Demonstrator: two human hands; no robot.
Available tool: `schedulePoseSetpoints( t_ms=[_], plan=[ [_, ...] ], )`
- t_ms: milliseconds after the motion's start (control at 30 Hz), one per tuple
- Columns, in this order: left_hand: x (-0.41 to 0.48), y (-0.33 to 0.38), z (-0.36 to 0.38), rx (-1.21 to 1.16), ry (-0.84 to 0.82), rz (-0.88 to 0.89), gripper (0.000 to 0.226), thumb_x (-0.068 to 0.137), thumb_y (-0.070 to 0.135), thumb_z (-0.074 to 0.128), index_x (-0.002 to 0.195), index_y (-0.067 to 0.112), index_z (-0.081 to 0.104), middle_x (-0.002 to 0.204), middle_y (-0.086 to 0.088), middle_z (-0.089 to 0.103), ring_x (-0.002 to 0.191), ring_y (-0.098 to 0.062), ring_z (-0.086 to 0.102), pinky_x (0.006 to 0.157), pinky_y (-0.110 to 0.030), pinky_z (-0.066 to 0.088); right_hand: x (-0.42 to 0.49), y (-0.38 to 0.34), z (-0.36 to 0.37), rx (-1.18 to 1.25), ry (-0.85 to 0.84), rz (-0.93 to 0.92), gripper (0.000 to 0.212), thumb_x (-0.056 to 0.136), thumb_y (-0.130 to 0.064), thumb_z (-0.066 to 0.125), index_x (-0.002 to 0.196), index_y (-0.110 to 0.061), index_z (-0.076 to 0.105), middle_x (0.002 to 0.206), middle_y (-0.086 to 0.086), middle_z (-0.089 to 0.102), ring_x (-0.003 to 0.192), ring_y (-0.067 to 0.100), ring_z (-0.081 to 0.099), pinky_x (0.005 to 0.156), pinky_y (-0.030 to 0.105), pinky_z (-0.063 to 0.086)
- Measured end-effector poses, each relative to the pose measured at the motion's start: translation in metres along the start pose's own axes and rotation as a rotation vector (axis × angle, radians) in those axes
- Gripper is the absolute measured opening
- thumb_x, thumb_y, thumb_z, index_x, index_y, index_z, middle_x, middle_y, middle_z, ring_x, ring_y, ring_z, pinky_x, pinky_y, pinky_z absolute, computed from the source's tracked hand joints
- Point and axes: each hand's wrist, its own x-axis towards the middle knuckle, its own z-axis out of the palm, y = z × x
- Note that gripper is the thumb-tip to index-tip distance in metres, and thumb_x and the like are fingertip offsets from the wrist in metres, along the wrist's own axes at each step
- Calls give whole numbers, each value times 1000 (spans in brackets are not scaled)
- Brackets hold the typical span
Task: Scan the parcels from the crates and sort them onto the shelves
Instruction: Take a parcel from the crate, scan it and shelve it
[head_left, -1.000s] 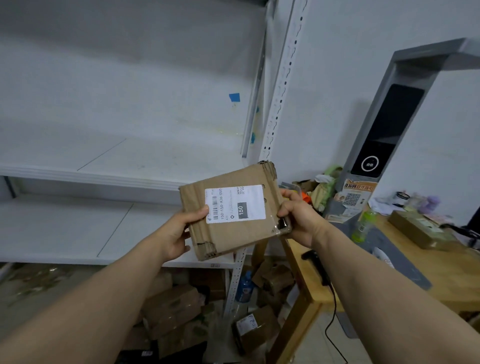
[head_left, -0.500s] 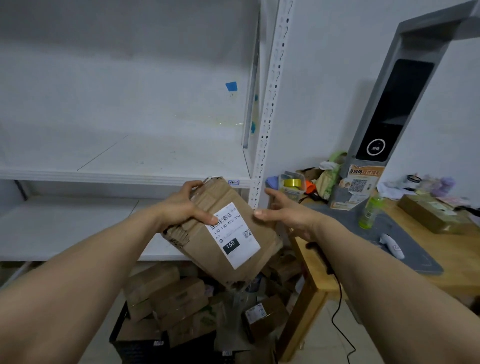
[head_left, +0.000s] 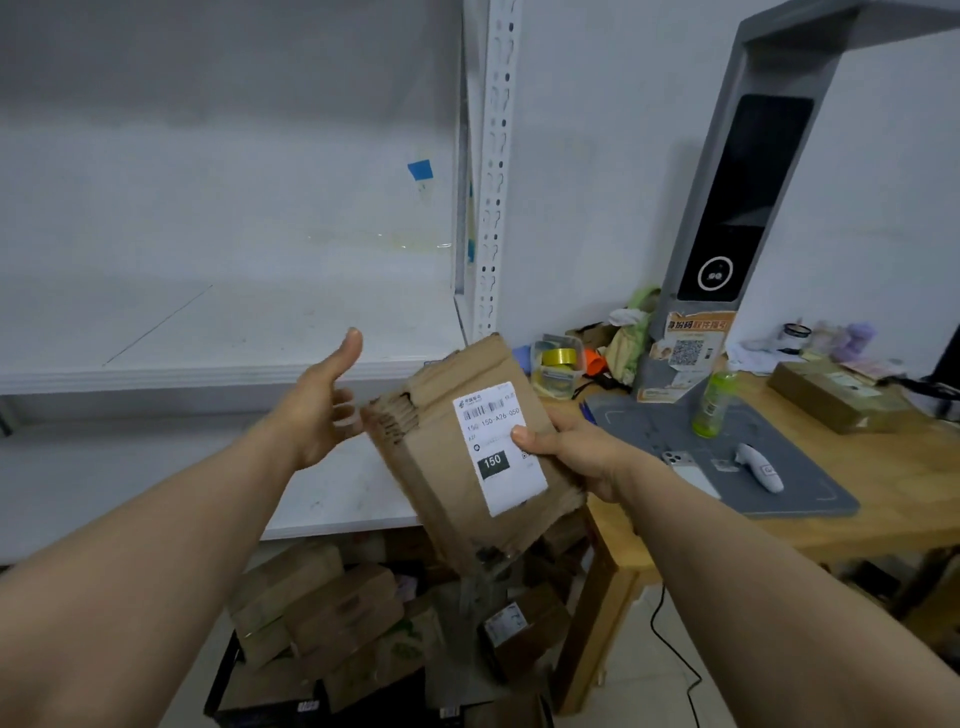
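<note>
One cardboard parcel (head_left: 447, 488) sits tilted at centre view, clamped in the right grip (head_left: 576, 452) from 3 o'clock, thumb on the white label (head_left: 498, 447). The left grip (head_left: 322, 405), fingers apart and thumb raised, holds nothing at the parcel's 9 o'clock; contact with the crushed corner cannot be told. Judged light, since one hand carries it; the creased board suggests a soft shell, best taken across opposite edges, clear of the barcode. Shelves (head_left: 208, 374) lie at 10 o'clock, the surface (head_left: 883, 493) at 3 o'clock. Hidden: the right fingers behind the parcel; the crate (head_left: 221, 691) at 6 o'clock is cut off.
</note>
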Motion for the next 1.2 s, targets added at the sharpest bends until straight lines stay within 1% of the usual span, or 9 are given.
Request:
schedulePoseSetpoints(
  t_ms=[67,167,433,567,667,800,1000,1100,1200],
  plan=[
    [2,-16,12,-187,-22,-29,118,59,76,71,154,16,34,151,-19,33,141,-42,35,101,-48,49,1,5,-6,160,69,-8,41,91,-43,70,127,-28,59,108,0,77,101,24,71,77,40,57],
    [-5,-43,42,-15,-226,-107,101,56,75,77,140,25,50,147,-17,47,134,-39,46,104,-57,46,5,11,-8,296,143,-25,29,96,-43,64,123,-31,59,104,-1,78,96,23,72,67,37,57],
    [21,-96,95,211,-254,-185,131,30,51,99,142,43,30,134,-4,53,123,-34,51,94,-72,46,14,46,-33,189,124,0,20,99,-39,61,116,-30,60,102,-8,75,88,11,73,69,28,57],
    [38,-113,122,231,-200,-247,114,41,41,93,138,39,34,129,-7,56,115,-34,54,88,-64,53,30,73,-53,187,94,125,86,67,-73,78,138,-34,49,128,-1,67,115,28,65,97,54,54],
    [54,-126,145,253,-198,-273,111,40,42,90,136,38,35,127,-7,56,112,-33,55,85,-68,53,43,99,-77,231,137,189,114,50,-80,82,145,-33,41,133,0,63,118,29,63,100,53,52],
    [76,-146,174,253,-183,-247,122,35,45,92,140,42,29,127,-1,56,111,-32,55,85,-67,52,55,122,-112,213,383,205,57,93,-65,54,123,-17,62,118,2,65,103,19,61,85,38,47],
    [110,-188,187,195,-57,-247,136,25,47,101,138,45,25,130,2,56,115,-30,57,94,-65,50,97,192,-182,-275,606,347,25,98,-43,56,99,-19,57,79,-1,56,69,14,53,54,27,41],
    [123,-211,188,183,-7,-256,135,27,43,101,138,45,24,129,3,56,115,-28,57,97,-63,50,121,217,-192,-427,517,407,29,96,-37,59,113,-14,59,94,4,62,78,18,59,54,26,40],
    [135,-235,187,203,51,-249,122,33,40,100,129,48,26,128,4,58,115,-27,58,98,-61,50,144,240,-189,-491,450,414,44,95,-34,61,132,-12,50,114,11,62,101,29,63,76,35,51]
  ],
)
